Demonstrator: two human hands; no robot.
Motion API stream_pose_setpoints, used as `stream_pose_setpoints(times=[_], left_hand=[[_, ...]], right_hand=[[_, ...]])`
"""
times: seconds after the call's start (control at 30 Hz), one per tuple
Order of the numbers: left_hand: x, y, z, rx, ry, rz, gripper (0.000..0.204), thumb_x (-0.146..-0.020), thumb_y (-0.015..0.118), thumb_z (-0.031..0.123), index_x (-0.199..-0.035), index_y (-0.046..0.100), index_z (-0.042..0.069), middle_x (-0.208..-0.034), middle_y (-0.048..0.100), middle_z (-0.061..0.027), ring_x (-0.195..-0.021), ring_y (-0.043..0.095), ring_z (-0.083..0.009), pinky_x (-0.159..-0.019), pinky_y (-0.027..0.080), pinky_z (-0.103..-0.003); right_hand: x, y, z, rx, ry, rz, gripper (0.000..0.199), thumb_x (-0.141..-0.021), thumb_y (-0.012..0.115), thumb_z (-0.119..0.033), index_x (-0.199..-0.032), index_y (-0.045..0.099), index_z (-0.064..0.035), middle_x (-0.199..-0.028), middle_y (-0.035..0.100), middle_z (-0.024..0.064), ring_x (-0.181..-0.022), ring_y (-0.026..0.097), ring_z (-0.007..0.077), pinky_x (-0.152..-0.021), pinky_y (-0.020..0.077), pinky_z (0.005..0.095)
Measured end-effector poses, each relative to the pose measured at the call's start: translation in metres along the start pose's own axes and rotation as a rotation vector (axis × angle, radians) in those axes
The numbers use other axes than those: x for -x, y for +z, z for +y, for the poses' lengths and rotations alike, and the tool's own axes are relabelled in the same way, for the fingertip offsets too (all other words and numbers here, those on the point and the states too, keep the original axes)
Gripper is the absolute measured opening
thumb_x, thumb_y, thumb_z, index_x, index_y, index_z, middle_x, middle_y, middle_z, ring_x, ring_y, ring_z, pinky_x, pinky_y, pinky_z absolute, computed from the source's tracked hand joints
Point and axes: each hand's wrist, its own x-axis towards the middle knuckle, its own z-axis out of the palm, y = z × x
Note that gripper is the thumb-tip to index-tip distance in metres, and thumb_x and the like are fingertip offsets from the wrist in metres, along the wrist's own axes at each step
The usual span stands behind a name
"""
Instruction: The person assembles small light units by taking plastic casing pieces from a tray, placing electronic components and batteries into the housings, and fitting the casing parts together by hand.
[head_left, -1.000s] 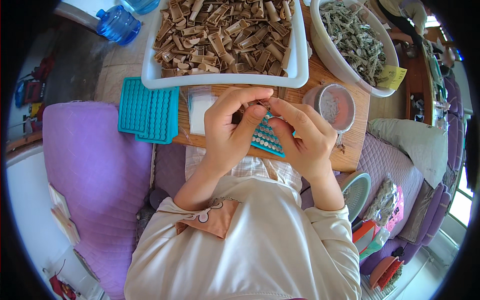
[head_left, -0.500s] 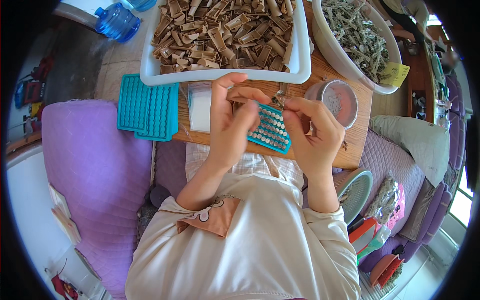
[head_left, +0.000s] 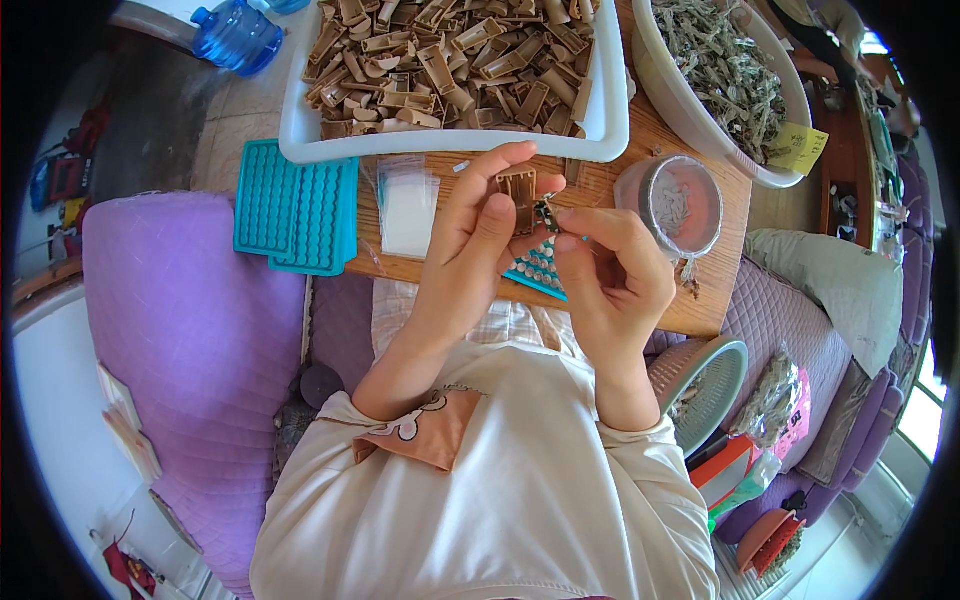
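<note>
My left hand [head_left: 470, 240] holds a small brown plastic clip piece [head_left: 518, 185] upright between thumb and fingers. My right hand [head_left: 612, 270] pinches a small dark metal part [head_left: 546, 213] against the side of that brown piece. Both hands hover over the wooden board [head_left: 640, 140] on my lap. A teal tray with small round slots [head_left: 540, 270] lies on the board just under my hands, mostly hidden by them.
A white tub [head_left: 455, 148] full of brown plastic pieces stands at the back. A white basin [head_left: 720, 90] of small metal parts is at the right, a round tin [head_left: 675, 205] beside it. Teal trays [head_left: 295, 205] and clear bags [head_left: 408, 205] lie left.
My hands have lifted slightly off the teal tray and now hold the brown piece and metal part together higher up; the teal tray stays on the board.
</note>
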Motion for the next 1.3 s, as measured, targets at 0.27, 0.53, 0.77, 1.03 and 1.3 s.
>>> stream_pose_setpoints(times=[0.27, 0.53, 0.77, 1.03, 1.3], left_hand=[[-0.001, 0.002, -0.006, 0.131, 0.02, -0.05, 0.042, -0.083, 0.053, 0.016, -0.119, 0.037, 0.003, -0.109, 0.051, -0.0086, -0.096, 0.051, -0.0132, -0.08, 0.046, -0.025], [0.0, -0.005, -0.011, 0.115, 0.018, -0.072, 0.043, -0.074, 0.063, 0.009, -0.112, 0.044, 0.001, -0.105, 0.053, -0.0086, -0.096, 0.052, -0.0135, -0.079, 0.046, -0.026], [-0.001, -0.008, -0.012, 0.082, 0.017, -0.059, 0.043, -0.072, 0.065, 0.01, -0.11, 0.046, 0.001, -0.102, 0.054, -0.0082, -0.094, 0.052, -0.0126, -0.078, 0.047, -0.025], [-0.004, -0.01, -0.01, 0.045, -0.045, -0.068, 0.043, -0.076, 0.062, 0.008, -0.114, 0.044, 0.001, -0.105, 0.054, -0.0086, -0.092, 0.052, -0.0113, -0.076, 0.046, -0.022], [-0.004, -0.007, -0.004, -0.079, -0.044, -0.027, 0.034, -0.084, 0.051, 0.011, -0.115, 0.043, 0.002, -0.106, 0.054, -0.008, -0.084, 0.053, -0.0078, -0.061, 0.045, -0.018]], right_hand=[[0.001, 0.007, 0.005, -0.052, -0.036, 0.095, 0.015, -0.066, 0.063, 0.003, -0.08, 0.06, -0.0025, -0.071, 0.059, 0.0043, -0.05, 0.046, 0.0068, -0.041, 0.0335, 0.0185], [0.006, 0.001, 0.011, -0.109, -0.056, 0.061, 0.014, -0.07, 0.06, 0.005, -0.083, 0.058, 0.0005, -0.076, 0.058, 0.0051, -0.058, 0.047, 0.0065, -0.049, 0.0354, 0.0173], [0.007, 0.004, 0.012, -0.12, -0.052, 0.077, 0.012, -0.068, 0.062, 0.003, -0.078, 0.06, -0.0029, -0.071, 0.059, 0.0026, -0.048, 0.043, 0.0051, -0.039, 0.0295, 0.0174], [0.001, 0.004, 0.012, -0.075, -0.048, -0.007, 0.01, -0.071, 0.06, 0.003, -0.08, 0.061, -0.0027, -0.073, 0.057, 0.0046, -0.05, 0.045, 0.0073, -0.041, 0.0332, 0.018], [0.009, 0.005, 0.026, -0.127, 0.144, 0.03, 0.015, -0.074, 0.058, 0.003, -0.087, 0.058, -0.0012, -0.08, 0.051, 0.0038, -0.053, 0.041, 0.0047, -0.045, 0.0331, 0.0174]])
